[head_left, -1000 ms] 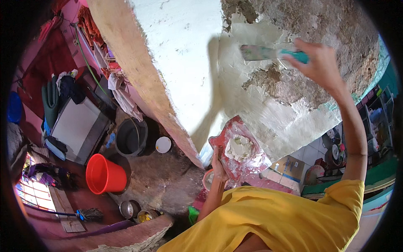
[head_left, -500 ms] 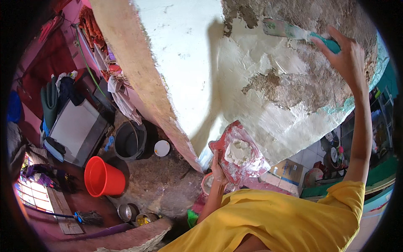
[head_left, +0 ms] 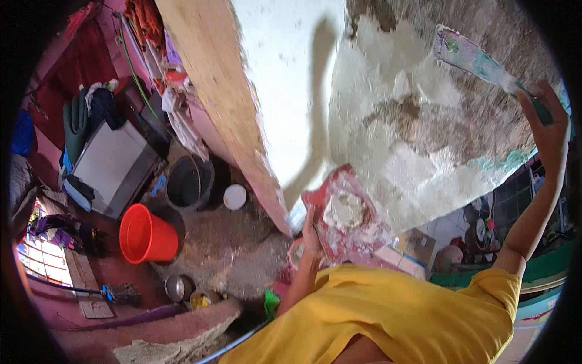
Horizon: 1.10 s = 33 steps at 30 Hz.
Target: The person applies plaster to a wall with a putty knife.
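Observation:
In my right hand (head_left: pixel 548 118), raised at the upper right, is a putty knife (head_left: pixel 476 57) with a green handle and a wide, smeared blade. The blade is at the rough, bare part of the wall (head_left: pixel 479 121); whether it touches cannot be told. My left hand (head_left: pixel 312 233) grips a red plastering board (head_left: pixel 348 212) by its edge, low in front of the wall corner. A mound of white putty (head_left: pixel 344 211) lies on the board. Wet, pale putty (head_left: pixel 370 79) covers the wall left of the knife, next to a smooth white face (head_left: pixel 285 67).
On the floor at left stand a red bucket (head_left: pixel 148 235), a black tub (head_left: pixel 189 183) and a white lid (head_left: pixel 234 197). Metal pots (head_left: pixel 177 287) and a broom (head_left: pixel 121 294) lie nearer. A cardboard box (head_left: pixel 417 246) sits at the right, beyond the wall's lower edge.
My right hand has moved right and down with the putty knife, away from the patch's upper edge. The view has shifted slightly. My left hand still holds the board.

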Available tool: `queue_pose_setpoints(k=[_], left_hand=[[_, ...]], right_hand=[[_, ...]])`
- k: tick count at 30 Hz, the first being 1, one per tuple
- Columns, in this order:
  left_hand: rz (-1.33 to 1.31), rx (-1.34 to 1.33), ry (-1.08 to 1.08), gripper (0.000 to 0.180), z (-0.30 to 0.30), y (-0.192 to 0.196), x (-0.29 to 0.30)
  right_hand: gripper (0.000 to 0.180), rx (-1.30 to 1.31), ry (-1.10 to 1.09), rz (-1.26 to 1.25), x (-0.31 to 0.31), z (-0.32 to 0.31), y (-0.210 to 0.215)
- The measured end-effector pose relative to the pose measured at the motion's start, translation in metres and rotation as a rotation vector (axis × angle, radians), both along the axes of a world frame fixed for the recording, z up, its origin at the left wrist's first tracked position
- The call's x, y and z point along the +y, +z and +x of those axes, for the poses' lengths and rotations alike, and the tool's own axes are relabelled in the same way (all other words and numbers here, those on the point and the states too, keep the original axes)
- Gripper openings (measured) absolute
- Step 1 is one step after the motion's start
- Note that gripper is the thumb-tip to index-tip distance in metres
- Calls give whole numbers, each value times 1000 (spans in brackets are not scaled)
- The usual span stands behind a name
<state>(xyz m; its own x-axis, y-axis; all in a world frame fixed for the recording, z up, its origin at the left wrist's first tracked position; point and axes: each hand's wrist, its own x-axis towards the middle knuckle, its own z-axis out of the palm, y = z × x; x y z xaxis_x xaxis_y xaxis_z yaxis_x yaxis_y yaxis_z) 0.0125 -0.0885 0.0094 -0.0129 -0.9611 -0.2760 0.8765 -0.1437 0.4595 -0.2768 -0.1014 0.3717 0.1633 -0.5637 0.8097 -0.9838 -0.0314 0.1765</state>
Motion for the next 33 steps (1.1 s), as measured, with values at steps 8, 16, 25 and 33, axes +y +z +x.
queue_pose_setpoints(k=[8, 16, 25, 33], left_hand=[[76, -179, -94, 41, 19, -5, -15], [127, 5, -382, 35, 24, 36, -28], [164, -118, -510, 29, 13, 51, -39], [201, -238, -467, 30, 15, 47, -36]], right_hand=[[22, -477, 536, 959, -17, 9, -148], [25, -358, 760, 924, -9, -5, -183], [24, -40, 1004, 847, -20, 3, -170], [21, 383, 979, 722, -10, 26, -162]])
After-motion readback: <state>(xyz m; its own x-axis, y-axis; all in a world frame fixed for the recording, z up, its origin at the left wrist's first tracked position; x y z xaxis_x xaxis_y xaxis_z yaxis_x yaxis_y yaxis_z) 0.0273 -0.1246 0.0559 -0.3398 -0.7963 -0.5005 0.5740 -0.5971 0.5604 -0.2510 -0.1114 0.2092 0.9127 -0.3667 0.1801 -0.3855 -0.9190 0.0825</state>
